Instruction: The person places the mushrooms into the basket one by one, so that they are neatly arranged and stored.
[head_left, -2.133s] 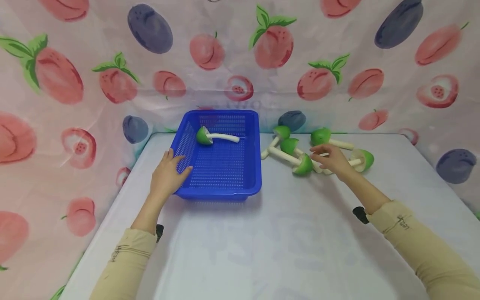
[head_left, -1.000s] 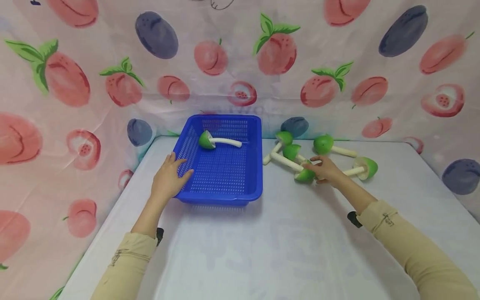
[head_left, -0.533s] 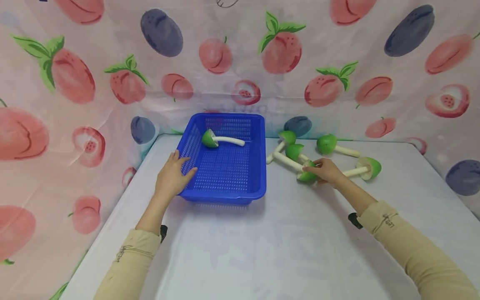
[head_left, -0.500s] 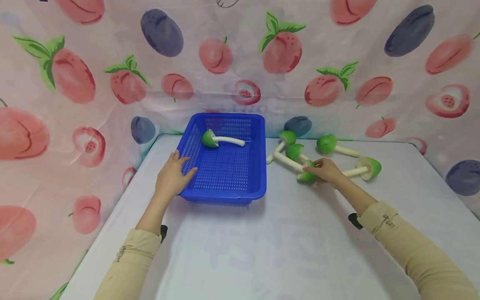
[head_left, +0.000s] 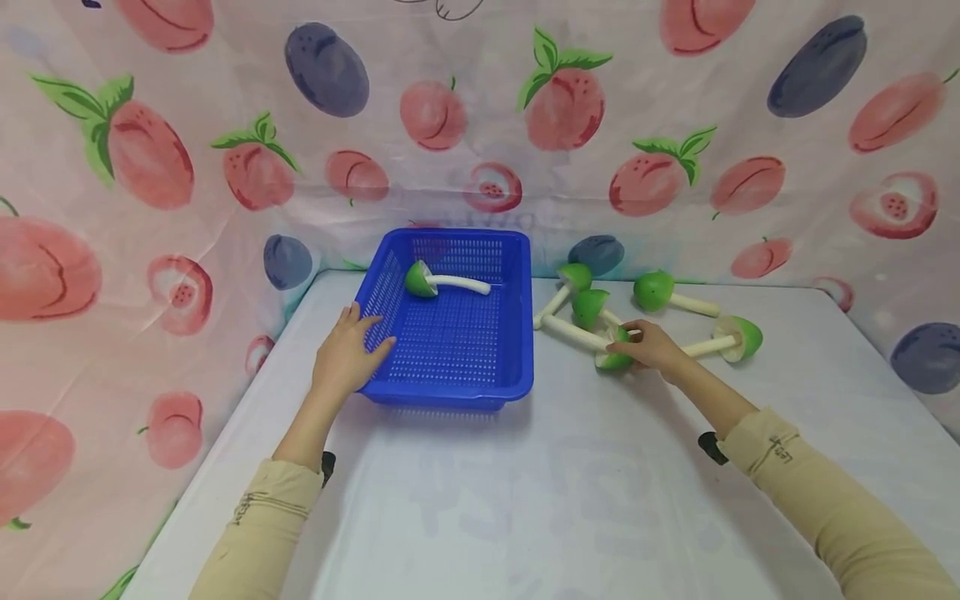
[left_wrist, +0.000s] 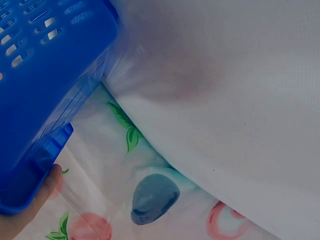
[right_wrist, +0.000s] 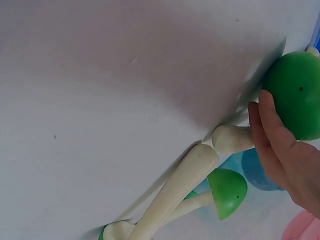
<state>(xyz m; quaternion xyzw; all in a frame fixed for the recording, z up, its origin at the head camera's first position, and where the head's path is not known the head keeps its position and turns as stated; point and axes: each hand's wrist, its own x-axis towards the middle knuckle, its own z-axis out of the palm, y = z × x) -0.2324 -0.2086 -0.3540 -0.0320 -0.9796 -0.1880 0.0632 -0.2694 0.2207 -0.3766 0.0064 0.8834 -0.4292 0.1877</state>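
The blue plastic basket (head_left: pixel 517 317) stands on the white table; a toy mushroom (head_left: pixel 461 283) with a green cap and white stem lies in it. My left hand (head_left: pixel 343 354) holds its left rim, thumb and one finger over the inside. One fingertip (left_wrist: pixel 56 172) shows outside the rim in the left wrist view. To the right of the basket, my right hand (head_left: pixel 651 346) pinches the green cap of another toy mushroom (head_left: pixel 577 333), whose stem points left. In the right wrist view, fingers (right_wrist: pixel 277 130) lie against a green cap (right_wrist: pixel 300 100).
Around the right hand lie more green-capped mushrooms: one behind the held one (head_left: pixel 590 308), one farther back (head_left: pixel 575 277), one at the back right (head_left: pixel 656 290) and one at the right (head_left: pixel 741 339). A fruit-print cloth (head_left: pixel 450 192) hangs behind the table (head_left: pixel 480 500).
My right hand has come left and down onto the mushroom's cap and now pinches it; the stem's left end has shifted slightly towards me. The left hand stays at the basket's rim.
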